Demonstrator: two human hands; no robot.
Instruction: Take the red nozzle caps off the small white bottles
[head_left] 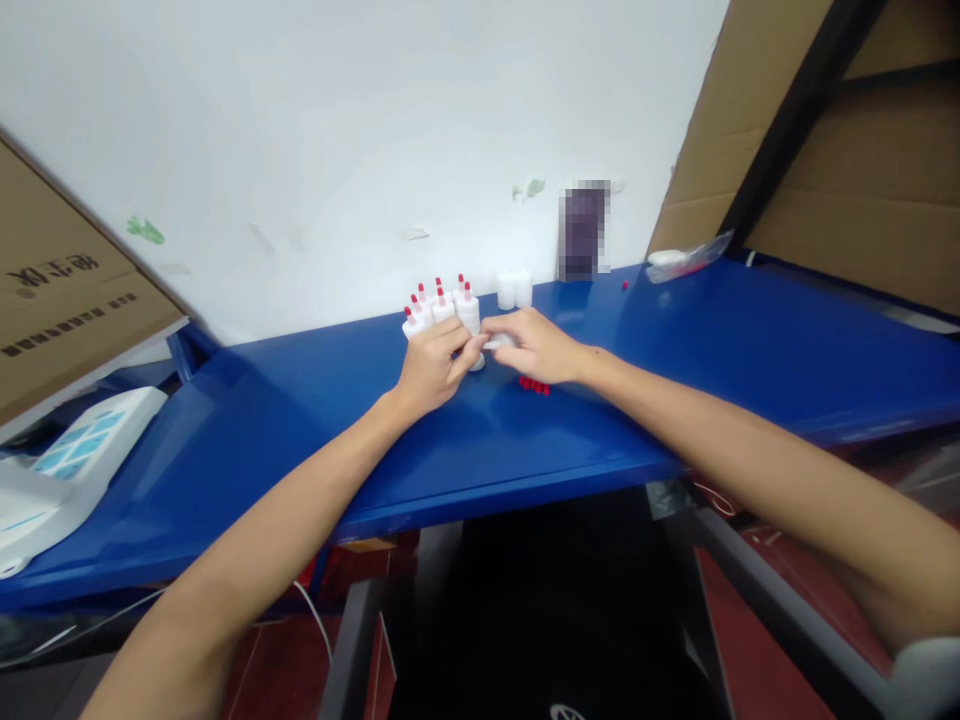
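Observation:
My left hand (437, 367) is closed, thumb and fingers pinched together beside a group of white squeeze bottles (442, 312) with red-tipped nozzles. Whatever lies between its fingertips is hidden. My right hand (538, 346) curls around a small white plastic piece (501, 341), whose narrow end points toward my left fingertips; its exact kind is too blurred to tell. Just under the left fingers shows the lower part of a white bottle (478, 363), mostly covered by the hand. Several small red caps (534, 385) lie in a cluster on the blue table, below my right hand.
Two white bottles without red tips (514, 290) stand near the wall. A single red cap (625, 286) and a clear plastic bag (688, 260) lie farther right. At the left are a white device with blue keys (82, 450) and a cardboard box (67, 290). The blue table (480, 465) ends close to me.

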